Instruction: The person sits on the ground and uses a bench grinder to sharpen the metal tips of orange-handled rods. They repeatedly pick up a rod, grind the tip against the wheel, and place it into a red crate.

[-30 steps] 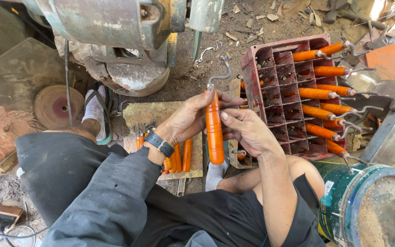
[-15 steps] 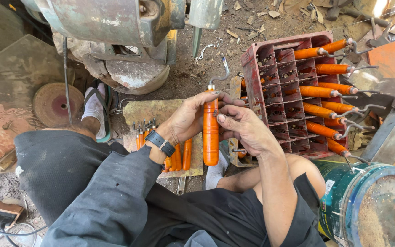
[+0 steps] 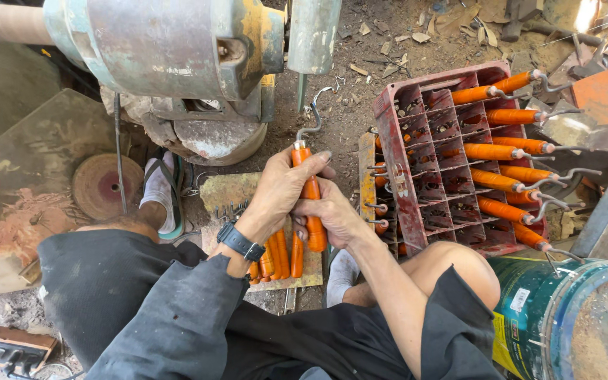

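I hold one orange-handled tool [image 3: 312, 226] upright between both hands; a bent metal hook [image 3: 310, 118] sticks out of its top. My left hand [image 3: 280, 188], with a black watch on the wrist, wraps the upper part of the handle. Just below, my right hand [image 3: 335, 215] grips the lower part. Under my hands, several more orange handles [image 3: 277, 256] lie on a small board [image 3: 226, 192] on the ground.
A red compartment crate [image 3: 416, 176] at the right holds several orange-handled hooks [image 3: 490, 151]. A large grey-green machine [image 3: 170, 49] stands at the top, a round rusty disc [image 3: 105, 184] at the left, a green drum [image 3: 571, 317] at lower right. My sandalled foot [image 3: 161, 191] rests beside the board.
The tool has been turned in my hands and shifted slightly left; its hook, hidden half a second ago, shows again above my left hand.
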